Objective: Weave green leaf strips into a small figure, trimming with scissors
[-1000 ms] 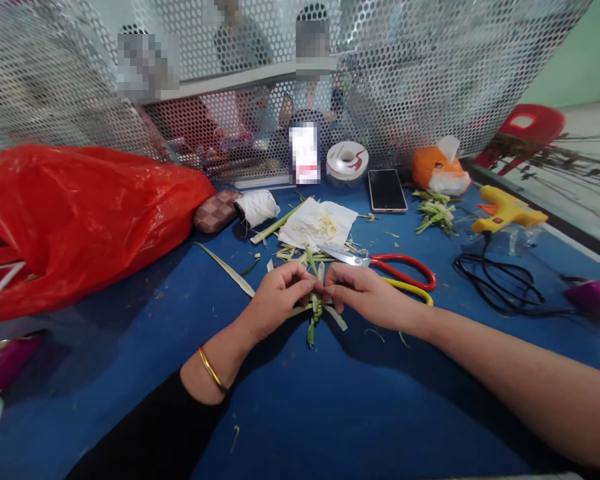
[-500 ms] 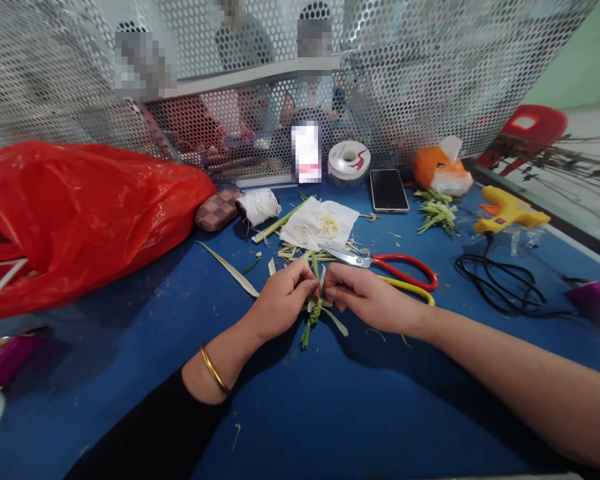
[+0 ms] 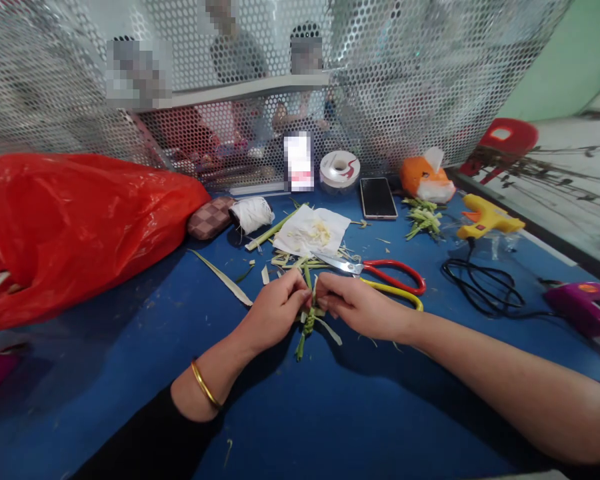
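Between my two hands is a small braided piece of green leaf strips (image 3: 307, 325), its woven end pointing toward me and loose pale strips sticking out at the sides. My left hand (image 3: 280, 305) pinches it from the left, thumb and fingers closed. From the right, my right hand (image 3: 356, 303) pinches at the same piece, its fingers curled together and their tips partly hidden. Just beyond the right hand lie scissors (image 3: 347, 265) with one red and one yellow handle. A white tissue (image 3: 300, 227) holding pale yellow bits lies behind the hands, among cut leaf scraps.
On the blue table (image 3: 290, 427) stand a red plastic bag (image 3: 80, 233), a checkered pouch (image 3: 211, 219), a white thread spool (image 3: 254, 215), a ribbon roll (image 3: 340, 172) and a dark phone (image 3: 379, 198). Rightward are leaf pieces (image 3: 424, 219), a yellow glue gun (image 3: 490, 217) and its black cord (image 3: 480, 287).
The view has shifted slightly, so most things appear a little farther left and lower. Both hands keep pinching the braided piece, with only slight finger movement.
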The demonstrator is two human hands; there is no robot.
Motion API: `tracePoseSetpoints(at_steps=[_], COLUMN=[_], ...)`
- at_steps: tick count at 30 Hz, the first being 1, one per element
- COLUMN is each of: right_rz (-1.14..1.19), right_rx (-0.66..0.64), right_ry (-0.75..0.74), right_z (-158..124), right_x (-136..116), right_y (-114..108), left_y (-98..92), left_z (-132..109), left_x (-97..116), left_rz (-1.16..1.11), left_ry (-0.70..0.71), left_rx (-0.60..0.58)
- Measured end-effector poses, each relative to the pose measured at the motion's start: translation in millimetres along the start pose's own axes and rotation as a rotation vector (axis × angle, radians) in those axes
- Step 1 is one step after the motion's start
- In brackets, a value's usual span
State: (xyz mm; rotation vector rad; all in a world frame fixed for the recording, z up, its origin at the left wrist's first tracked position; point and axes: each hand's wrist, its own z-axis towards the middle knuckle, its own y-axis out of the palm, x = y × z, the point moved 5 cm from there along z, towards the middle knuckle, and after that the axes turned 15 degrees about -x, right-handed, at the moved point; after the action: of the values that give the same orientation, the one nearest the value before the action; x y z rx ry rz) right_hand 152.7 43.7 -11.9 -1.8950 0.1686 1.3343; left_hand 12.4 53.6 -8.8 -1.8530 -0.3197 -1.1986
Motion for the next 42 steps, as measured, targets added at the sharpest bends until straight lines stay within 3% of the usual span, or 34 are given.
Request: tracePoseSetpoints(at_steps=[12, 26, 42], right_rz=[0.298, 0.28, 0.398], right_rx=[0.052, 0.055, 0.13], right_ry=[0.001, 0.025, 0.001], right_z=[5.8, 5.3, 2.5], right_x=[4.6, 4.2, 4.6], right_y=[1.2, 1.4, -6.4], left_y=[-0.5, 4.8, 7.0], left_z=[-1.1, -0.9, -1.9], left_x=[-0.9, -6.0, -15.8], left_rz=[-0.319, -0.519, -0.617], left_ry=[-0.162, -0.16, -0.308], left_rx=[-0.006, -0.096, -0.032])
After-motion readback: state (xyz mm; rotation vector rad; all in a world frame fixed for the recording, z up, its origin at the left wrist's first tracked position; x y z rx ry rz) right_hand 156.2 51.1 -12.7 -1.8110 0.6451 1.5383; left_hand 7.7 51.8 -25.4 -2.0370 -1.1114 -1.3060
